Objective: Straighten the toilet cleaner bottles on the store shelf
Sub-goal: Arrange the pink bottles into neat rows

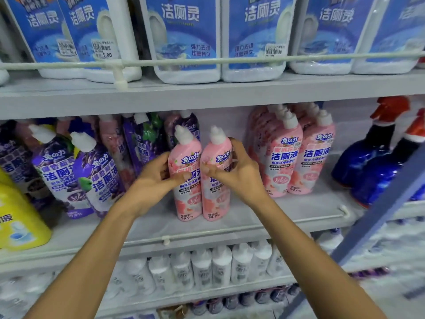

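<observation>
Head camera view of a store shelf [207, 229]. Left hand [158, 178] wraps around one pink bottle [185, 180], thumb across its label. Right hand [239, 173] wraps around a second pink bottle [216, 192] touching the first. Both stand upright between the hands. Purple bottles [96, 173] lean just left of the left hand. Pushing sideways could likely topple those leaning neighbours.

**Person: Hands and Forearms**

Left hand [158, 178] and right hand [239, 178], both above the shelf rail [207, 234]: bare, nails short and plain where visible. Left forearm [92, 249] and right forearm [310, 249], running below the rail: bare along their whole visible length, slender.
</observation>
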A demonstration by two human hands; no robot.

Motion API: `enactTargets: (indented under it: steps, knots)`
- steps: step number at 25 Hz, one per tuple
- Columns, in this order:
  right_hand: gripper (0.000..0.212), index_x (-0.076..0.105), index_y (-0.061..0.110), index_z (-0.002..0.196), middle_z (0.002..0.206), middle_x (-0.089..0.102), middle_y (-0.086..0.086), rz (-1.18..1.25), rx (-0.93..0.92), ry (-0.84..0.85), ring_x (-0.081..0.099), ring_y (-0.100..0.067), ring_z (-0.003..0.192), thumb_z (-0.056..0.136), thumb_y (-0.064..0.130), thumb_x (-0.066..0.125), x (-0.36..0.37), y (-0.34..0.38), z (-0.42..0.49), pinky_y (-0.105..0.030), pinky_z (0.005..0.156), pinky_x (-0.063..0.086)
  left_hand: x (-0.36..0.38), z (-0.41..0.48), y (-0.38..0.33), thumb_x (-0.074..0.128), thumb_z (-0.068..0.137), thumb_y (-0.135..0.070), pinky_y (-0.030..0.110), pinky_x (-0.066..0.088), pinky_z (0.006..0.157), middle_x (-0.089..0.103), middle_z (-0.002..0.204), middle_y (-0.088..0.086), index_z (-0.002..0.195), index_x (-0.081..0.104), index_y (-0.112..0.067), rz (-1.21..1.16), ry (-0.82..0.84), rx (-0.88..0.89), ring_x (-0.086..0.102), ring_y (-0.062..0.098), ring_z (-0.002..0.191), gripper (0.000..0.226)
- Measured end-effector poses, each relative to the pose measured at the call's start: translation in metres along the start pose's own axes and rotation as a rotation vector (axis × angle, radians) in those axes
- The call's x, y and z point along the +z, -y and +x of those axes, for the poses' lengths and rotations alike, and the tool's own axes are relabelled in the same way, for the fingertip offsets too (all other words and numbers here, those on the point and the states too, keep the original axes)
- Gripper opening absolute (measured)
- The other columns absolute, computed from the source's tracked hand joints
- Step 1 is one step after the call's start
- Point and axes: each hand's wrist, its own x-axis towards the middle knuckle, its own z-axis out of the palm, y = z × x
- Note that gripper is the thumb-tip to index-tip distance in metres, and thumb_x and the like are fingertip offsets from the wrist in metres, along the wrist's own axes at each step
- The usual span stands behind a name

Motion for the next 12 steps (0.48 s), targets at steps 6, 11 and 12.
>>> enactTargets:
  steps: [6, 11, 12]
  knots:
    - [0.088, 0.047, 0.028, 0.140, 0.116, 0.070, 0.016, -0.146, 0.009, -0.209, 0.066, 0.003, 0.105, 0.069, 0.065, 0.082, -0.054, -0.013, -0.029, -0.027, 0.088, 0.057, 0.062, 0.029, 0.006, 0.077, 0.083, -0.013, 0.028, 0.056, 0.094, 0.073, 0.119, 0.003, 0.122, 0.055, -0.009, -0.129, 0.090, 0.092, 0.069, 0.017, 0.113, 0.045]
    - [0.092, 0.041, 0.030, 0.147, 0.119, 0.068, 0.018, -0.286, 0.051, -0.304, 0.060, 0.006, 0.104, 0.071, 0.068, 0.077, -0.095, -0.024, -0.042, 0.000, 0.081, 0.041, 0.121, 0.036, 0.005, 0.077, 0.084, -0.008, 0.018, 0.055, 0.080, 0.076, 0.104, -0.001, 0.114, 0.061, -0.006, -0.216, 0.004, 0.128, 0.072, 0.007, 0.095, 0.034]
    - [0.092, 0.041, 0.032, 0.147, 0.119, 0.067, 0.022, -0.299, 0.058, -0.317, 0.060, 0.008, 0.104, 0.070, 0.069, 0.076, -0.103, -0.027, -0.043, -0.001, 0.080, 0.041, 0.130, 0.038, 0.003, 0.076, 0.085, -0.006, 0.016, 0.055, 0.077, 0.077, 0.100, -0.004, 0.114, 0.062, -0.007, -0.239, 0.013, 0.126, 0.073, 0.006, 0.093, 0.033]
